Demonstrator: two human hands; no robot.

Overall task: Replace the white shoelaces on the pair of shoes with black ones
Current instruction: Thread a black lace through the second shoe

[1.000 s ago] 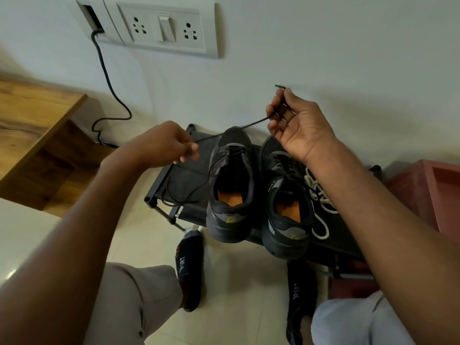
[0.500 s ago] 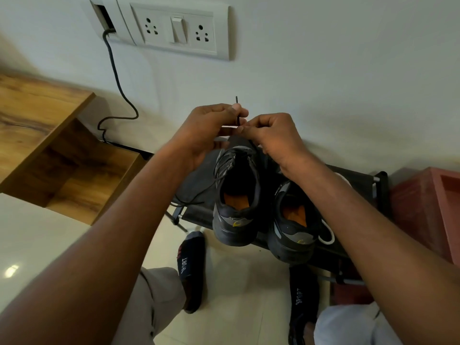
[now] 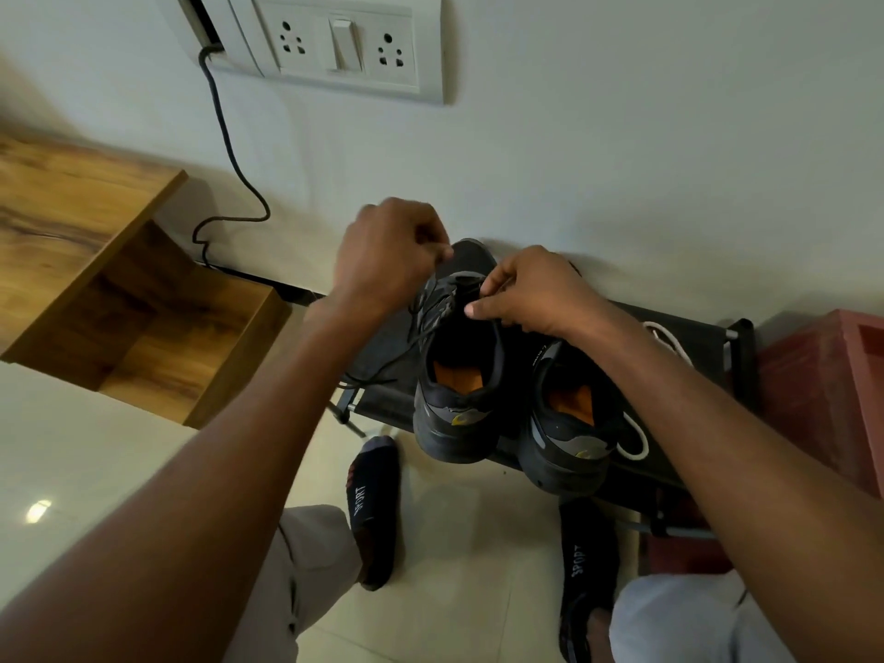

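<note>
— Where are the shoes?

— Side by side on a low black rack (image 3: 689, 323) against the wall, heels toward the person. The left shoe (image 3: 457, 375) sits just beside the right shoe (image 3: 569, 423), touching or nearly so; both are dark with orange insoles.

— And the hands?

— Both are over the laced front of the left shoe. The left hand (image 3: 382, 251) is at about eleven o'clock from the shoe's opening, fingers curled tight with the fingertips pressed together, as if pinching something thin; I cannot tell for certain what, though the black lace (image 3: 382, 366) runs up toward it. The right hand (image 3: 531, 289) is at about one o'clock, its fingers curled at the eyelets and pinching there, thumb stretched out toward the tongue. What lies between those fingers is hidden.

— Where does the black lace go?

— It trails from the shoe's left side down to about eight o'clock, and its loose end lies on the rack.

— Any white lace?

— Yes, a white lace (image 3: 636, 442) lies on the rack at three to four o'clock of the right shoe, partly hidden by the right forearm.

— Anything else?

— A socket plate (image 3: 344, 40) on the wall at twelve o'clock with a cable (image 3: 229, 150) hanging from it, a wooden shelf (image 3: 81, 222) at nine o'clock, and the person's socked feet on the tiles below the rack.
</note>
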